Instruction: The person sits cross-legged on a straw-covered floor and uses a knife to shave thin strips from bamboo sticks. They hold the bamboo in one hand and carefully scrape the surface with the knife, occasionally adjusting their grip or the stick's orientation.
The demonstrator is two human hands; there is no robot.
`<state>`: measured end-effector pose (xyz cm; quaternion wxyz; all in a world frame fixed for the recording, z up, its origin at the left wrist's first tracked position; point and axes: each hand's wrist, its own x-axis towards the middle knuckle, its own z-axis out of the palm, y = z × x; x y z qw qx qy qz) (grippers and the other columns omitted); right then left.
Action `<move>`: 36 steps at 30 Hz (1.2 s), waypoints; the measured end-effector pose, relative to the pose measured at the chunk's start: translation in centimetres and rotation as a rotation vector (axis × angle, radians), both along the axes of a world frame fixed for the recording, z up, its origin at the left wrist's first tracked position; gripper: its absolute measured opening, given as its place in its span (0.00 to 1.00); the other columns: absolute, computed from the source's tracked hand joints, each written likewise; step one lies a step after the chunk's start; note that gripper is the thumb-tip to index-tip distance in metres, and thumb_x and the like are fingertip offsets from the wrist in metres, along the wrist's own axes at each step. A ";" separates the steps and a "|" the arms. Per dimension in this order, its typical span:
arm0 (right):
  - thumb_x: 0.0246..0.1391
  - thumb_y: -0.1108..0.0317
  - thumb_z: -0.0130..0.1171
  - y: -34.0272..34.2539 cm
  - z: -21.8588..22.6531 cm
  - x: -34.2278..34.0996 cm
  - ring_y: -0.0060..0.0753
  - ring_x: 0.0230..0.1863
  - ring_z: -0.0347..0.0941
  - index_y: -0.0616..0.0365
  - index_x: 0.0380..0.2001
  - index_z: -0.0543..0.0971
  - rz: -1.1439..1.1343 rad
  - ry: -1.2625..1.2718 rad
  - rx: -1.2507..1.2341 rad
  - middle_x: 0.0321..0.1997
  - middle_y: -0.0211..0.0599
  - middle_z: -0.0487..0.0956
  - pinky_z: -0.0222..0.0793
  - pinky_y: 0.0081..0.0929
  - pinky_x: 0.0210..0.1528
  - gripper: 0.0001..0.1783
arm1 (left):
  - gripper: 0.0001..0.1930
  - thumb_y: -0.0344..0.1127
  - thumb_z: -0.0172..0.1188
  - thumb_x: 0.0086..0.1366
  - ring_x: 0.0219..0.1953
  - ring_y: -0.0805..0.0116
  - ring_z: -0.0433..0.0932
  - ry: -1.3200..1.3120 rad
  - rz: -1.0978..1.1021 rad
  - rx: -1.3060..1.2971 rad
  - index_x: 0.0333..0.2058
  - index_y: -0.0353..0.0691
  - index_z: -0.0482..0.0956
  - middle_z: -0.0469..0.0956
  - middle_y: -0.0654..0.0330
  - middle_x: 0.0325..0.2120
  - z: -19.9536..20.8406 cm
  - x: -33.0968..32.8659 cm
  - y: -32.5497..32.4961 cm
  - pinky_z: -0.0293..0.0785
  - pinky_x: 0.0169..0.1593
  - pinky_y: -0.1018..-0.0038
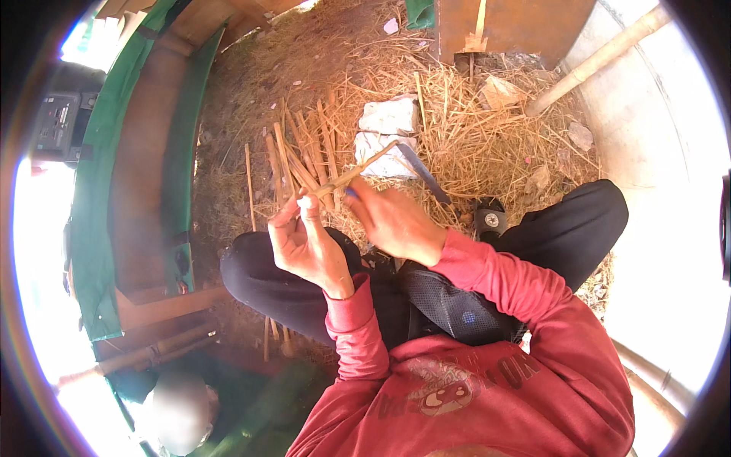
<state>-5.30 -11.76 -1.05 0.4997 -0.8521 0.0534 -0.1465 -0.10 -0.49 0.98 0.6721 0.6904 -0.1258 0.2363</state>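
hands: left hand (304, 240) on bamboo strip (358, 171), right hand (392, 221) on knife (422, 174)

Your right hand (396, 222) hides the knife (421, 174) handle, so only the blade shows. The stick's (358, 171) near end disappears btwn your left hand's (304, 244) fingers. The bamboo pole (601, 57) is cut off at the top edge (other end buried in straw (472, 145)). Bottom-left is blurred, can't tell what's there.
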 end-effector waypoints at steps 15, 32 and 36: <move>0.66 0.59 0.49 -0.4 -4.2 1.7 0.70 0.24 0.73 0.57 0.45 0.68 -0.088 0.123 -0.162 0.19 0.62 0.75 0.67 0.62 0.26 0.13 | 0.07 0.22 0.63 0.63 0.45 0.63 0.81 0.034 -0.035 -0.105 0.38 0.30 0.74 0.81 0.47 0.39 0.0 0.0 0.1 0.80 0.48 0.72; 0.68 0.56 0.46 -4.0 -7.2 2.7 0.68 0.36 0.75 0.64 0.45 0.72 0.022 0.339 0.134 0.29 0.61 0.78 0.67 0.52 0.42 0.19 | 0.09 0.23 0.67 0.60 0.35 0.71 0.84 0.031 -0.072 0.062 0.36 0.28 0.76 0.83 0.53 0.33 1.2 -0.1 0.8 0.81 0.40 0.78; 0.67 0.60 0.48 -3.6 -1.8 1.2 0.65 0.36 0.76 0.64 0.47 0.72 0.065 0.276 0.112 0.29 0.60 0.78 0.67 0.48 0.42 0.17 | 0.09 0.27 0.68 0.60 0.27 0.80 0.78 0.026 0.017 0.311 0.32 0.31 0.75 0.82 0.57 0.24 3.0 0.4 1.4 0.72 0.30 0.83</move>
